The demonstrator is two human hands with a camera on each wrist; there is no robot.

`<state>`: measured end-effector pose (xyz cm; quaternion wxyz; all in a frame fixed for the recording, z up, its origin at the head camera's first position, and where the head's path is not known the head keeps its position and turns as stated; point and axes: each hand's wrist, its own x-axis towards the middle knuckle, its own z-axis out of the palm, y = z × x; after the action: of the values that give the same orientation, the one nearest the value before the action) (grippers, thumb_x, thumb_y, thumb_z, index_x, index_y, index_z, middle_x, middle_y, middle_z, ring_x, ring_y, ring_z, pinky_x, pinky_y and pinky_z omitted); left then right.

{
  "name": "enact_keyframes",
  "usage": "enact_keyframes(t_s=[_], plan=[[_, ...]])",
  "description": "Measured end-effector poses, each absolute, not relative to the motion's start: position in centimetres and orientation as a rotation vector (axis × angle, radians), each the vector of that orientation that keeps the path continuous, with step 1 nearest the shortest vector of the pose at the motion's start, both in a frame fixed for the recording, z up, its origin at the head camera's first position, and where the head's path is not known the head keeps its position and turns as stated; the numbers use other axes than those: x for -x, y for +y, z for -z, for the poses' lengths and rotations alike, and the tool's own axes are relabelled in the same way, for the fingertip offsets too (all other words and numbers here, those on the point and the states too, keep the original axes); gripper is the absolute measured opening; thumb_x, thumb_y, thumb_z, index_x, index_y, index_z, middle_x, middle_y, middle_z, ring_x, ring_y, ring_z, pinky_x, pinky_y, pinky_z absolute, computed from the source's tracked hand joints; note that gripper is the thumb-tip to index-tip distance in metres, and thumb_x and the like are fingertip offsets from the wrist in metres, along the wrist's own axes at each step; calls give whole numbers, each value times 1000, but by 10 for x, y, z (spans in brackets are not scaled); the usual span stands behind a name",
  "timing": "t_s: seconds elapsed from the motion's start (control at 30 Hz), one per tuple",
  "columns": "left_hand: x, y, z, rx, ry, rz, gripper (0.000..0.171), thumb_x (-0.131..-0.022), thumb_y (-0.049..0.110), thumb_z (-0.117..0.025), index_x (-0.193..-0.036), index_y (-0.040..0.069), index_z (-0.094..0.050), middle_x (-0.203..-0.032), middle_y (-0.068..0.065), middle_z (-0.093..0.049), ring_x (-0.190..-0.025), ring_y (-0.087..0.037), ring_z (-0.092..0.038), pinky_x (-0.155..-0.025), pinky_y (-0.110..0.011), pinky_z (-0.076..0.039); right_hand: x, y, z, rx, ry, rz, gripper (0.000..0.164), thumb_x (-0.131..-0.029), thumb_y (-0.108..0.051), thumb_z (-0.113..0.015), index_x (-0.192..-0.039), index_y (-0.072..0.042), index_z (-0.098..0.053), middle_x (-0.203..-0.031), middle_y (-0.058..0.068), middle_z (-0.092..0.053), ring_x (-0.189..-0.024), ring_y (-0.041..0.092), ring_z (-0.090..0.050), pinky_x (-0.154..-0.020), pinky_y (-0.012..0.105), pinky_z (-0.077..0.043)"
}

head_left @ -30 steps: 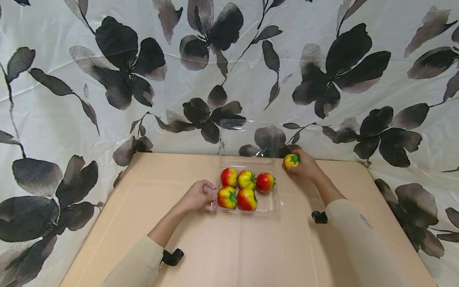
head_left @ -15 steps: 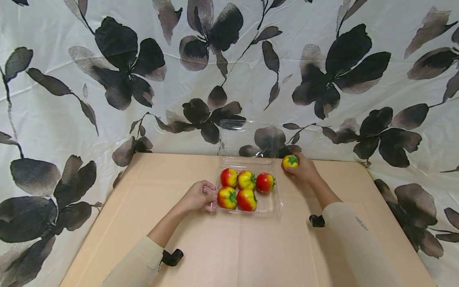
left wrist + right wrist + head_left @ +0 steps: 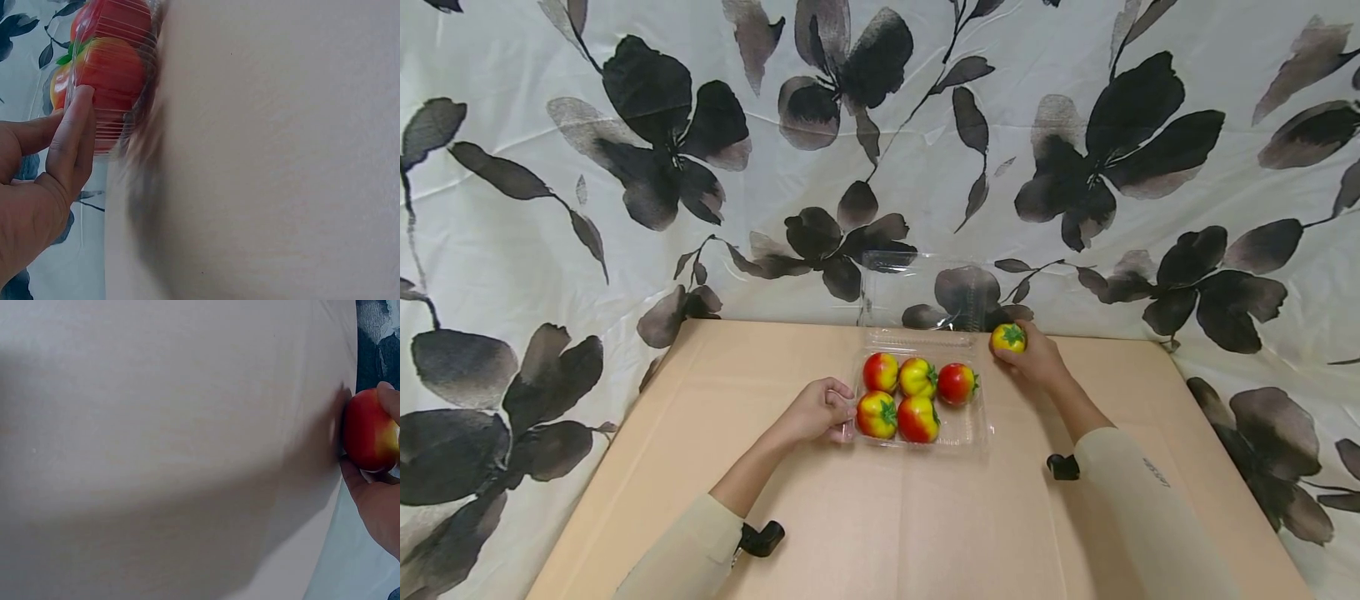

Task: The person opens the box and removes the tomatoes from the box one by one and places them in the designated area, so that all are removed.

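Observation:
A hinged clear plastic container (image 3: 964, 427) stands at the table's far side with its lid (image 3: 917, 292) raised behind it. Inside, toy-like red-and-yellow bell peppers (image 3: 876, 414) with green tops make two rows; the front right spot holds none. My left hand (image 3: 811, 410) pinches the container's left rim between thumb and fingers; in the left wrist view, the fingers lie against its ribbed wall (image 3: 112, 132). Just right of the container, my right hand (image 3: 1037, 354) grips another bell pepper (image 3: 1008, 337), green top showing. Its red side faces the right wrist camera, close over the table.
A tan table (image 3: 880, 525) spreads in front of both arms. Behind it hangs a white cloth (image 3: 940, 192) with dark flowers, close to the raised lid. Black wrist devices (image 3: 762, 539) sit below both sleeves.
Over the first half second, my right hand and its bell pepper shifted slightly left, and the green top turned more toward the head camera. The left hand keeps its place on the container.

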<state>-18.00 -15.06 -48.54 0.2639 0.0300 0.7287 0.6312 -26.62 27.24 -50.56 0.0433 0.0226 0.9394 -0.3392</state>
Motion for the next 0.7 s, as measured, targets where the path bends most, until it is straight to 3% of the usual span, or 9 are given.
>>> enact_keyframes(t_s=[0.7], plan=[[180,-151,487,-109,1960,-1717,29,-97,-9,-61,-122,-11,-46,-83,-13,-64,-63,-19,-68,-63,-35,-67,265,274,506,-69,2860,1060,90,-96,-33,-73,-160,3,-21,-152,35,-41,-135,51,-45,-119,64,-37]])
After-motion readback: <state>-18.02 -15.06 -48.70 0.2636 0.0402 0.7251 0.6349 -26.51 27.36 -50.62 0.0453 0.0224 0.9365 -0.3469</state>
